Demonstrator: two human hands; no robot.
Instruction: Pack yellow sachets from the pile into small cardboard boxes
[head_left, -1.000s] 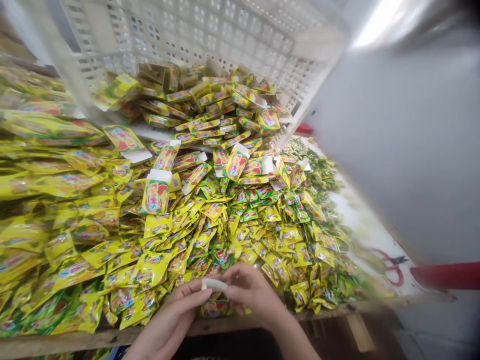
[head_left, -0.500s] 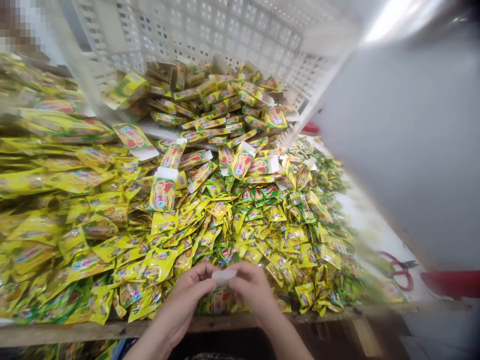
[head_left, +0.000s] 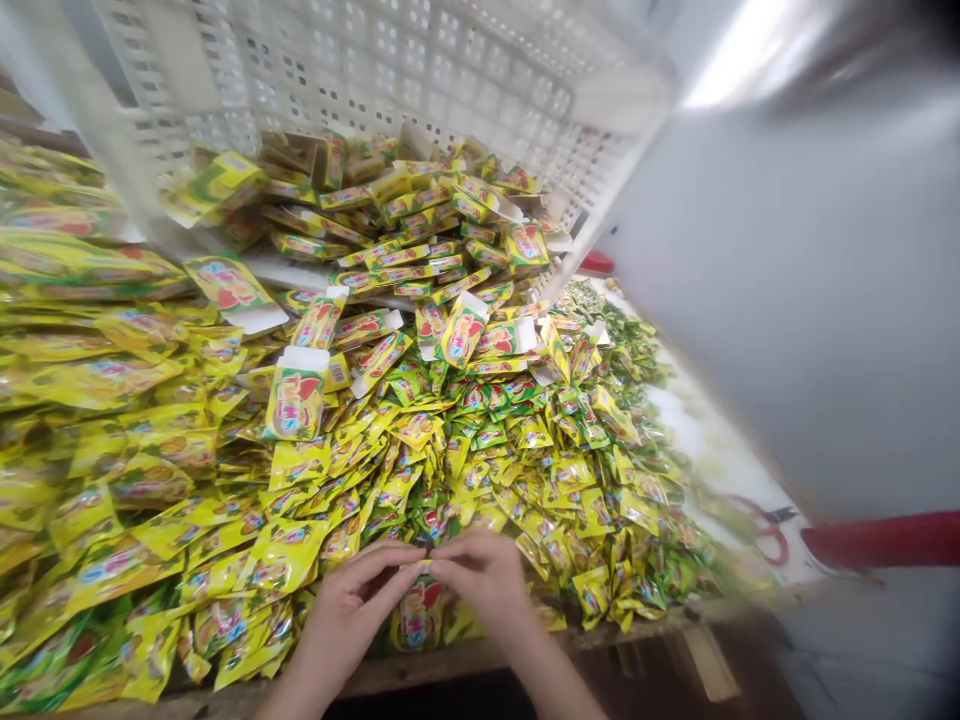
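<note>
Low in the middle, a small yellow-and-green candy box (head_left: 418, 615) with a red heart printed on its front is held upright between my hands. My left hand (head_left: 356, 600) pinches the top of the box from the left side. From the right, my right hand (head_left: 480, 580) grips the same top edge, the fingertips of both hands nearly meeting there. The fingers hide most of the box's upper end. Behind them spreads a pile of small yellow and green candy sachets (head_left: 525, 490). Several similar boxes, among them one with a white open flap (head_left: 297, 400), lie on the pile.
A white perforated plastic crate (head_left: 420, 80) lies tipped toward me, with many boxes spilling from it. Larger yellow pouches (head_left: 97, 380) cover the left side. Red-handled scissors (head_left: 772, 530) lie at the right by a red bar (head_left: 885, 540). A wooden table edge (head_left: 600, 640) runs in front.
The white flap that showed between my fingertips is out of sight, and the fingers now press together over the box top. The whole view has shifted slightly, so things appear further left.
</note>
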